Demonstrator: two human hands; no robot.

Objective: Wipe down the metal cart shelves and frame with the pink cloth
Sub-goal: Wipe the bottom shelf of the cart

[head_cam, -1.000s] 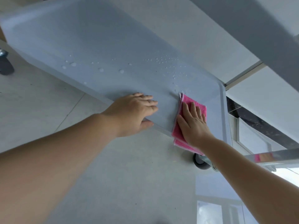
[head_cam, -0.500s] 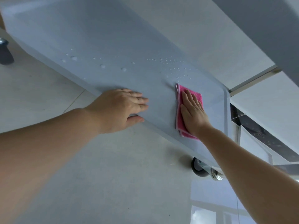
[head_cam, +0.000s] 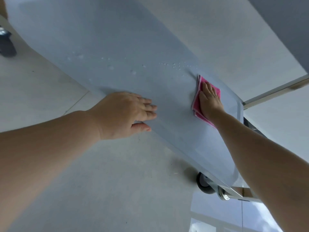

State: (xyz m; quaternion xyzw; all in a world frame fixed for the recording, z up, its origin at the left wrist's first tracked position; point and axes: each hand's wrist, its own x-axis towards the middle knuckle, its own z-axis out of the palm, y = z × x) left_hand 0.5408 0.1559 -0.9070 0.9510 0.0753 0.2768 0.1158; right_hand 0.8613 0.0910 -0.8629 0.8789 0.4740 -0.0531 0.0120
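The low metal cart shelf (head_cam: 103, 47) runs from upper left to lower right, with water droplets (head_cam: 177, 66) scattered across its middle. A folded pink cloth (head_cam: 198, 102) lies flat on the shelf near its right end. My right hand (head_cam: 209, 99) presses on the cloth with straight fingers. At the shelf's near edge rests my left hand (head_cam: 127, 114), fingers flat on top and thumb under the rim.
A caster wheel (head_cam: 204, 183) sits under the shelf's near right corner, another caster (head_cam: 6, 46) at the far left. Pale floor tiles (head_cam: 117, 181) lie below. A metal frame bar (head_cam: 274, 91) crosses at the right, and an upper shelf edge (head_cam: 284, 22) overhangs the top right.
My right hand has pushed the pink cloth away from the near edge, further onto the shelf towards the droplets. My left hand has slid a little left along the rim.
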